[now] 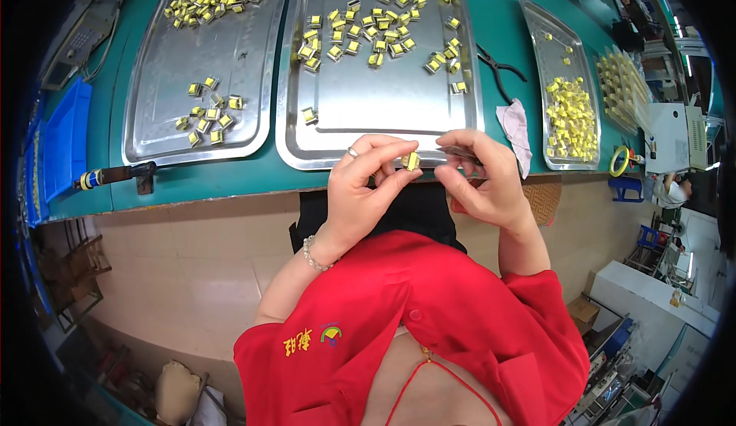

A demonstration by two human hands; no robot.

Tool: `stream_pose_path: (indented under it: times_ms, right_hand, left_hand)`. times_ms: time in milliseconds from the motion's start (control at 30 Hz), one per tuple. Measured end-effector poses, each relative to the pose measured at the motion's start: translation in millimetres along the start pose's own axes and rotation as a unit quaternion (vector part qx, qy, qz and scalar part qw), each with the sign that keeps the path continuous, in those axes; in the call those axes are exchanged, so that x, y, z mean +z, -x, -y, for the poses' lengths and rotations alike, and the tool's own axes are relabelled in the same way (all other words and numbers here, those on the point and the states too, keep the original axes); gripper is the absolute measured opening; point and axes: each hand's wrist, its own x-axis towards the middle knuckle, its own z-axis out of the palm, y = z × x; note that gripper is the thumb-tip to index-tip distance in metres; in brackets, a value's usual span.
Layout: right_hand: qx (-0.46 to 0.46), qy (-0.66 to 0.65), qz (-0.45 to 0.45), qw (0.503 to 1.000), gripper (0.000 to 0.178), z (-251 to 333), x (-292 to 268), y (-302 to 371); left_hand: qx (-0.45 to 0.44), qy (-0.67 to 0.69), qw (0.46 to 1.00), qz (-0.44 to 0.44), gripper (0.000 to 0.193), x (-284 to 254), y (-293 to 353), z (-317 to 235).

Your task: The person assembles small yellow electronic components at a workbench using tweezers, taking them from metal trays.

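Between the thumb and forefinger of my left hand [359, 185] is a small yellow transformer coil [412, 161], held just off the bench's front edge. My right hand [494, 185] is beside it, fingers curled with the thumb below; a thin grey piece [461, 152] shows at its fingertips, too small to name. A gap separates the two hands. Beyond them lies a metal tray [360, 112] with several yellow transformers in metal cores scattered on it; one transformer [309, 116] sits apart at its near left.
More transformers lie on the left tray [165, 112]. The narrow right tray [543, 54] carries a heap of yellow coils. Pliers [500, 70] and a pale cloth [514, 127] lie between trays. A blue bin [70, 139] and a dark fixture [119, 175] are at left, a yellow ring [618, 161] at right.
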Motion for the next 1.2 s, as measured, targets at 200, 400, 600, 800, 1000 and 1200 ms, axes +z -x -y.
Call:
stream_pose_path:
  times_ms: [200,400,600,800,1000,1200]
  right_hand:
    - [-0.115,0.257,-0.015,0.959,0.009,-3,3,12]
    - [-0.127,0.270,-0.024,0.954,0.009,-6,6,13]
    - [-0.133,0.292,-0.019,0.947,0.011,-6,4,14]
    - [-0.137,0.290,-0.015,0.947,0.011,-5,3,15]
    - [-0.125,0.290,-0.027,0.948,0.011,-7,6,15]
    - [-0.137,0.292,-0.013,0.946,0.011,-5,2,14]
  left_hand:
    - [-0.018,0.037,0.999,-0.014,0.033,-1,-2,-3]
    - [-0.033,0.045,0.998,-0.013,0.033,2,-2,-3]
    - [-0.024,0.024,0.999,0.008,0.034,-1,0,-2]
    - [-0.035,0.034,0.999,-0.001,0.035,1,0,-4]
    - [-0.031,0.047,0.998,0.006,0.035,0,-1,-2]
    - [-0.039,0.037,0.998,0.013,0.034,-1,-1,-3]
